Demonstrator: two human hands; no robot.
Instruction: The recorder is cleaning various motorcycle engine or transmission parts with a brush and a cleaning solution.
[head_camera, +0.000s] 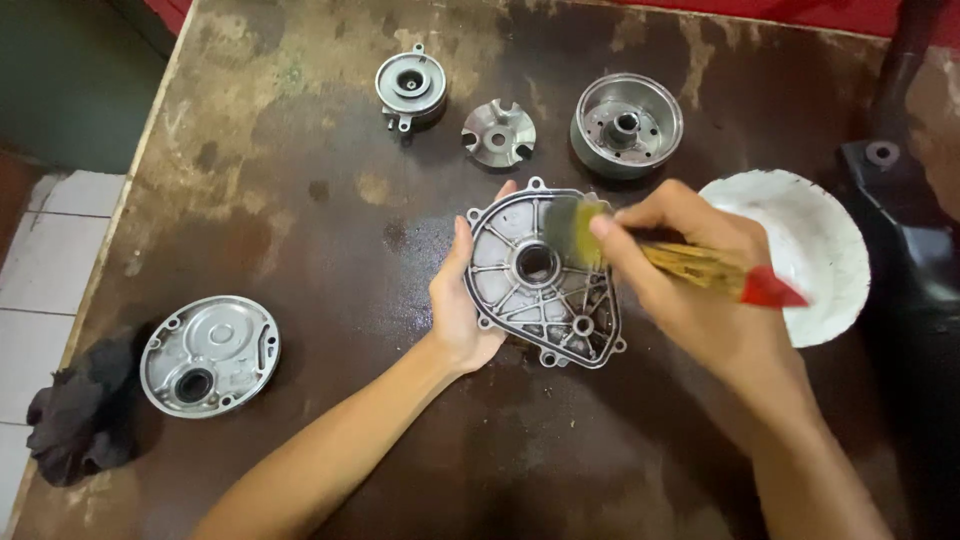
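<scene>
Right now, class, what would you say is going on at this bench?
A person steadies a ribbed metal engine cover on the stained table with the left hand. The right hand holds a paintbrush, its bristles on the cover's upper right. A white bowl sits beside it. Four more metal parts and a dark rag lie around.

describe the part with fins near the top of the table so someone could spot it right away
On the stained brown table, look along the far row of three metal parts. The finned disc sits in the middle, between a small round cover and a deep drum. It alone is flat, with curved vanes around a centre hole.
</scene>
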